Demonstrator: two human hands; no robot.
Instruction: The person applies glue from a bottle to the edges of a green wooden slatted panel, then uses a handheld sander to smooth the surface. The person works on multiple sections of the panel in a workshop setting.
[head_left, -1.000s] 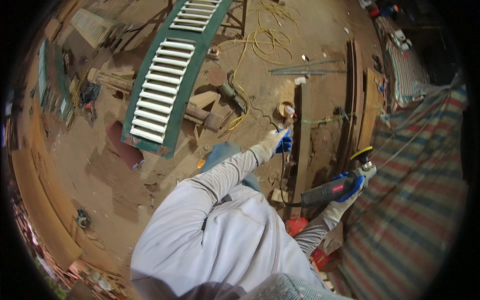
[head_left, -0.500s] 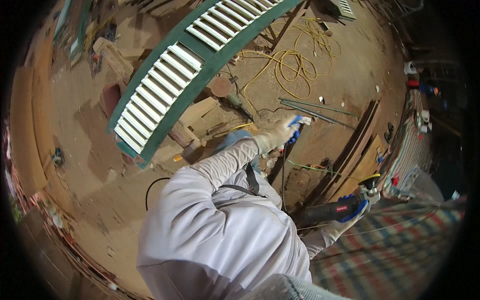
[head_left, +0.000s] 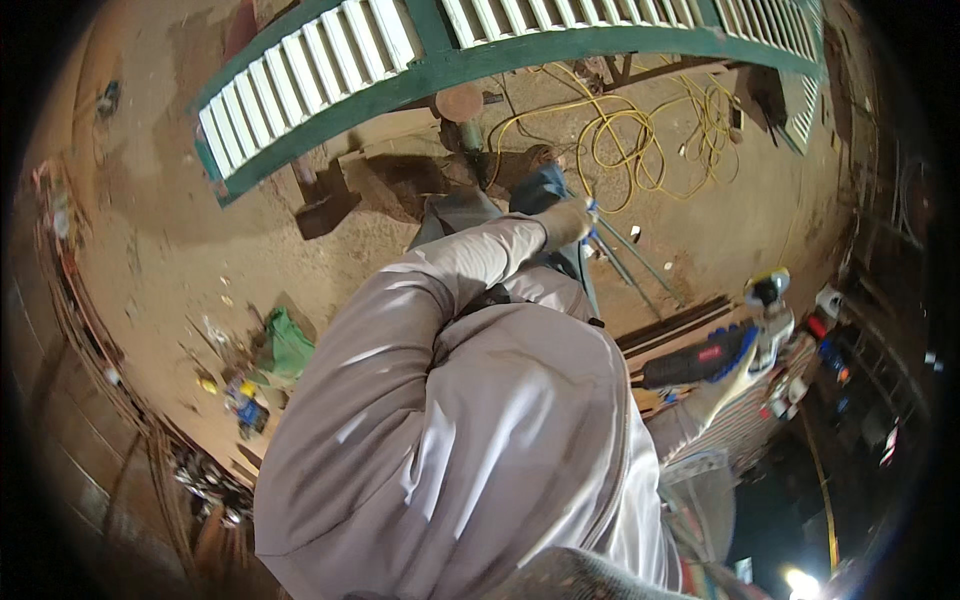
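My right hand [head_left: 745,378], in a white glove with blue on the fingers, is closed around a dark angle grinder [head_left: 690,360]. The grinder's metal head points away to the right, with a yellow-rimmed round disc [head_left: 767,284] at its end. My left hand [head_left: 568,222], gloved the same way, reaches across in front of my body near the leg. Its fingers look curled, but they are mostly turned away from view, and what they hold does not show. Beyond it stands a green-framed panel with white louvre slats [head_left: 430,84].
A tangled yellow cable [head_left: 640,150] lies on the dusty floor beyond my left hand, near several thin metal rods [head_left: 628,262]. Below the panel sits a tool with a round brown disc [head_left: 460,103]. A green cloth [head_left: 288,342] lies at the left; long boards [head_left: 680,325] lie at the right.
My view has turned, so the panel appears more level and higher up. The grinder appears farther up and right. My left hand sits closer to my body; the small whitish thing at its fingers is hidden.
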